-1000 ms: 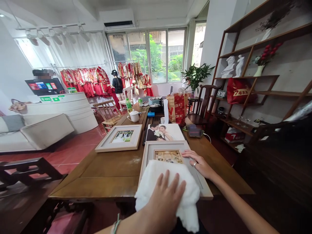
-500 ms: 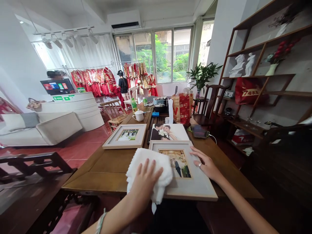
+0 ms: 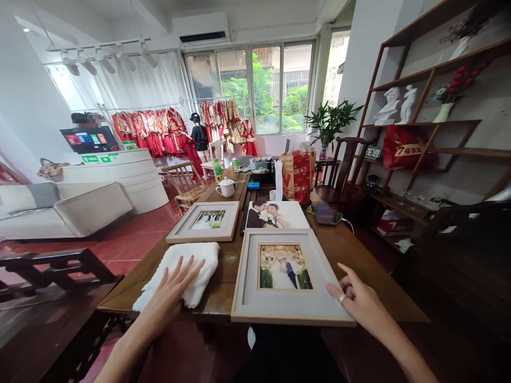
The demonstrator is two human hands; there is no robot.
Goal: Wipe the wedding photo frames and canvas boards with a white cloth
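Note:
My left hand (image 3: 175, 284) lies flat with fingers spread on a folded white towel (image 3: 199, 266), which rests on the wooden table left of the near picture frame. That pale wood frame (image 3: 247, 300) sits at the table's front edge, showing a wedding photo (image 3: 286, 267) inside a wide mat. At its right side, my right hand (image 3: 355, 295) has the thumb at the border and the index finger stretched out, the other fingers partly curled. A second framed photo (image 3: 207, 219) lies beyond the towel. Behind the near frame is an unframed couple portrait (image 3: 269, 215).
On the wooden table (image 3: 351, 255) a phone (image 3: 326, 214) with a cable lies at right. Farther back are a white teapot (image 3: 225, 186), a green bottle (image 3: 217, 172) and a red-and-tan paper bag (image 3: 297, 178). Two people (image 3: 198, 138) are in the background.
My left hand and the towel have moved left, off the near frame and onto the table, uncovering the photo. My right hand has slid down and outward along the frame's right side.

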